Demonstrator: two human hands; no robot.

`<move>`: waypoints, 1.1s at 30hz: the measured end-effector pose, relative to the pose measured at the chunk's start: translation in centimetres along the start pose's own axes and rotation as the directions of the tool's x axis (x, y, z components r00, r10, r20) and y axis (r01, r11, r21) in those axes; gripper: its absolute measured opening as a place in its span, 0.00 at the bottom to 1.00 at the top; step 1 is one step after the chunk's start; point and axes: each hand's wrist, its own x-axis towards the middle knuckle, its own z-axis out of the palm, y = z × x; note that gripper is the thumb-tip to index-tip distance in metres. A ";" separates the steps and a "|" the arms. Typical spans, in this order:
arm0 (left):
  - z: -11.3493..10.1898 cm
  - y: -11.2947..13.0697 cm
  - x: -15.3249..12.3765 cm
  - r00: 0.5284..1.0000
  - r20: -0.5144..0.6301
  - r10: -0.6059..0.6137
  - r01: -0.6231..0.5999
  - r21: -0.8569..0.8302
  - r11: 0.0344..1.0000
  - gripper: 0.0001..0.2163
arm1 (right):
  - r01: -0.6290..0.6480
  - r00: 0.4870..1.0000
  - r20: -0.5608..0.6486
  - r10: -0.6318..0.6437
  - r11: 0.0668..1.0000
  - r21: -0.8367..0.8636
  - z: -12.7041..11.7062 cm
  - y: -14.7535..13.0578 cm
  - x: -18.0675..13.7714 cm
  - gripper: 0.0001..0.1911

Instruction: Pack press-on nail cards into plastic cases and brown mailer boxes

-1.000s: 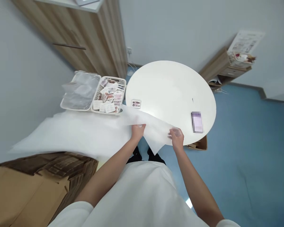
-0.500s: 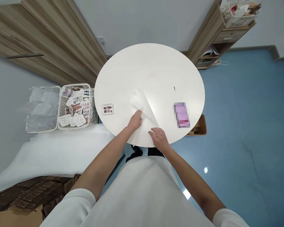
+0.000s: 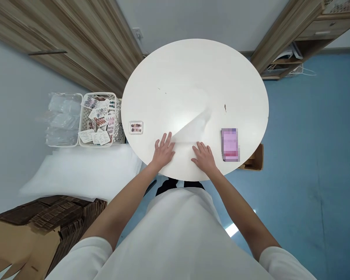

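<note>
Both hands palm down at a thin white sheet (image 3: 191, 128) on the near middle of the round worktop (image 3: 204, 66).
The left hand (image 3: 163, 153) and right hand (image 3: 204, 156) are apart, each with its fingers extended, the left's more widely spread; the left is at the sheet's left corner, the right at its near edge. The sheet's full outline cannot be told against the white surface. A clear case (image 3: 135, 127) lies near the worktop's left edge; a pixelated purple item (image 3: 230, 144) lies right of the right hand. Beyond the left edge stand a basket (image 3: 116, 128) of carded pieces and, adjoining it, a tray of clear bags (image 3: 63, 120). White sheeting (image 3: 87, 171) lies nearer, behind brown cardboard (image 3: 23, 241).
</note>
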 end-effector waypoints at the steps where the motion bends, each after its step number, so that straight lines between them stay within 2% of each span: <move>1: 0.2 0.1 -0.3 0.999 0.029 0.014 -0.015 0.008 1.000 0.14 | 0.004 1.000 0.008 -0.004 1.000 -0.003 -0.1 0.1 0.1 0.23; 2: 0.5 0.1 -0.4 0.999 0.044 -0.015 0.015 0.015 1.000 0.12 | 0.010 1.000 0.013 -0.010 1.000 -0.006 -0.2 0.2 0.2 0.22; 4: 1.1 -0.4 -0.2 0.981 0.028 -0.190 0.189 0.031 0.982 0.15 | 0.026 1.000 0.011 -0.026 1.000 -0.013 -0.4 0.5 0.3 0.21; 7: 1.3 -1.5 1.1 0.883 -0.052 -0.467 0.469 0.029 0.883 0.20 | 0.018 1.000 0.024 -0.018 1.000 -0.017 -0.7 0.8 0.4 0.22; 9: 1.0 -2.0 2.4 0.851 -0.104 -0.515 0.520 0.029 0.854 0.20 | -0.029 0.995 0.094 0.030 0.999 -0.017 -1.0 1.0 0.8 0.18; 11: 0.6 -2.1 3.6 0.861 -0.142 -0.488 0.496 0.029 0.868 0.19 | -0.074 0.981 0.177 0.077 0.997 -0.023 -1.6 1.1 1.9 0.16; 14: 0.4 -1.5 4.3 0.876 -0.172 -0.450 0.456 -0.003 0.890 0.21 | -0.089 0.964 0.249 0.097 0.995 -0.040 -3.0 1.3 4.8 0.20; 17: 0.7 -0.9 3.4 0.877 -0.181 -0.446 0.442 -0.062 0.895 0.23 | -0.063 0.935 0.344 0.086 0.995 -0.078 -4.4 1.5 8.3 0.23; 19: 1.1 -0.8 2.1 0.908 -0.157 -0.388 0.378 -0.087 0.922 0.21 | -0.081 0.922 0.371 0.110 0.992 -0.092 -4.9 1.7 10.4 0.24; 21: 1.4 -1.0 1.3 0.962 -0.097 -0.254 0.244 -0.101 0.964 0.18 | -0.109 0.931 0.340 0.134 0.990 -0.094 -5.0 1.8 12.0 0.25; 23: 1.4 -1.3 1.3 0.995 -0.036 -0.097 0.092 -0.113 0.989 0.19 | -0.099 0.954 0.274 0.121 0.991 -0.093 -4.8 1.8 13.1 0.24; 25: 1.0 -1.7 2.3 0.999 0.012 0.037 -0.035 -0.124 0.992 0.23 | -0.046 0.980 0.190 0.066 0.993 -0.106 -4.5 1.7 13.9 0.24; 27: 0.5 -2.1 4.0 0.990 0.067 0.120 -0.111 -0.132 0.985 0.30 | 0.022 0.994 0.107 -0.008 0.991 -0.130 -4.2 1.5 14.4 0.28; 30: -0.5 -2.6 6.5 0.974 0.193 0.118 -0.106 -0.074 0.992 0.39 | 0.095 0.993 0.080 -0.083 0.982 -0.164 -4.3 1.4 14.9 0.35; 33: -1.4 -3.0 8.2 0.954 0.298 0.008 -0.030 0.068 0.997 0.47 | 0.110 0.990 0.112 -0.090 0.975 -0.191 -4.5 1.7 15.2 0.43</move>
